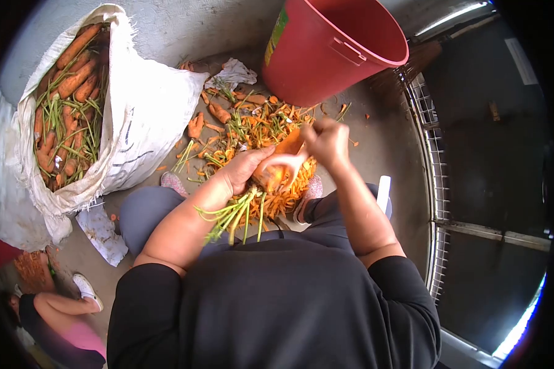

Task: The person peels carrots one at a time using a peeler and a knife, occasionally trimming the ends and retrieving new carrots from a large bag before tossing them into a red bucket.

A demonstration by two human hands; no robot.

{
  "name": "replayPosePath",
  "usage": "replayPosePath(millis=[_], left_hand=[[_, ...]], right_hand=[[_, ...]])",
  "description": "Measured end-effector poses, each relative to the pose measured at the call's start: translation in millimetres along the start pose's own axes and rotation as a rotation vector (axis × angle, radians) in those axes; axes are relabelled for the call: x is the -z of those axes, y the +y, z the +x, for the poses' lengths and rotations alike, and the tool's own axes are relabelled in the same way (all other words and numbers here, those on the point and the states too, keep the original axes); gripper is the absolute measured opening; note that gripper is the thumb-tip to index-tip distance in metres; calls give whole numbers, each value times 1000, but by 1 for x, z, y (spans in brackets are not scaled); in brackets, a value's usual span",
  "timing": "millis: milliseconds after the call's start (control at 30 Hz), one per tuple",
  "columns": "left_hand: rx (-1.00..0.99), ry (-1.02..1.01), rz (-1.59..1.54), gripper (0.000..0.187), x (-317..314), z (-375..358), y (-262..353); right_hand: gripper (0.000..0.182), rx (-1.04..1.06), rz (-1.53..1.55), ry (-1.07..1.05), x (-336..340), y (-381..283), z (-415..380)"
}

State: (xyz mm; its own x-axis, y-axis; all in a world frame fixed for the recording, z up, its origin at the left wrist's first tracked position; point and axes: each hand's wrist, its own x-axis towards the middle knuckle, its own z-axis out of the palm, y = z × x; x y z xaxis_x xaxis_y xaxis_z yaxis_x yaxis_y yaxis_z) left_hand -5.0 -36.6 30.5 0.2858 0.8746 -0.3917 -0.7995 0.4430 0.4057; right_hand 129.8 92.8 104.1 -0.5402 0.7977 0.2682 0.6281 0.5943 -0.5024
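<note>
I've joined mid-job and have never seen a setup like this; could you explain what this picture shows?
There is no machine: a person works bare-handed, and this single picture comes from a camera on their head, looking forward and down. The left hand grips a carrot with green stalks. The right hand holds a pale, blurred tool, probably a peeler, at the carrot. On the floor lie orange peelings and loose carrots. A white sack of carrots is at left, a red bin at top. Another person shows partly at lower left.
</note>
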Motion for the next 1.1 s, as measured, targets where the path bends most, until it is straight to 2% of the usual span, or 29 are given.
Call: replayPosePath(millis=[67,100,133,200,267,333,367,400,467,500,533,567,600,633,667,733,767,833,867,933,1000,1033,1067,1100], left_hand=[[6,36,20,41,-9,-8,6],[1,76,-38,41,-12,-11,8],[-14,75,0,41,-13,-12,7],[-37,76,83,41,-13,-13,8],[-74,99,69,40,-13,-10,5],[-107,124,63,40,-12,-7,6],[-24,87,146,39,-8,-4,8],[12,101,-188,38,-17,-1,4],[1,83,-16,38,-17,-6,5],[-97,126,127,37,-12,-7,4],[-63,108,107,37,-9,-6,2],[-29,92,86,37,-6,-6,0],[3,78,72,37,-4,-8,0],[-47,97,109,38,-10,-8,0],[-25,79,91,39,-11,-10,3],[17,41,45,40,-9,-12,7],[78,-62,40,42,1,-9,7],[16,5,-67,38,-3,3,0],[-12,38,-117,35,-6,6,-2],[5,49,-57,35,-7,1,-1],[8,38,57,34,-7,-6,4],[-10,92,52,37,-5,-4,0],[-3,98,34,37,-4,-4,-2],[4,104,19,38,-4,-5,-3]], right_hand=[[27,-450,117,-51,3,31,27],[30,-450,78,28,10,52,39],[32,-438,-161,18,18,70,48],[30,-428,-113,132,26,74,48],[29,-438,51,70,27,35,37],[30,-192,82,-8,15,-3,7],[30,-12,69,4,4,-16,-8],[28,74,34,-69,4,-27,-15],[27,-93,7,-118,-7,-9,-5],[28,-294,68,-119,-12,7,5],[28,-418,29,-108,-10,30,21],[29,-428,23,20,-12,64,35],[29,-500,-58,-9,4,73,49],[30,-472,-185,45,15,74,51],[29,-419,-150,96,16,84,52],[26,-438,18,15,23,41,41],[24,-305,127,8,20,18,28],[21,-8,84,16,-1,-5,-3],[28,71,38,-99,0,-18,-9],[27,-75,14,-136,-8,-3,-2],[28,-412,22,-125,-2,31,26],[29,-487,16,-8,5,50,37],[31,-526,-255,-51,10,77,50],[34,-500,-222,7,20,75,50]])
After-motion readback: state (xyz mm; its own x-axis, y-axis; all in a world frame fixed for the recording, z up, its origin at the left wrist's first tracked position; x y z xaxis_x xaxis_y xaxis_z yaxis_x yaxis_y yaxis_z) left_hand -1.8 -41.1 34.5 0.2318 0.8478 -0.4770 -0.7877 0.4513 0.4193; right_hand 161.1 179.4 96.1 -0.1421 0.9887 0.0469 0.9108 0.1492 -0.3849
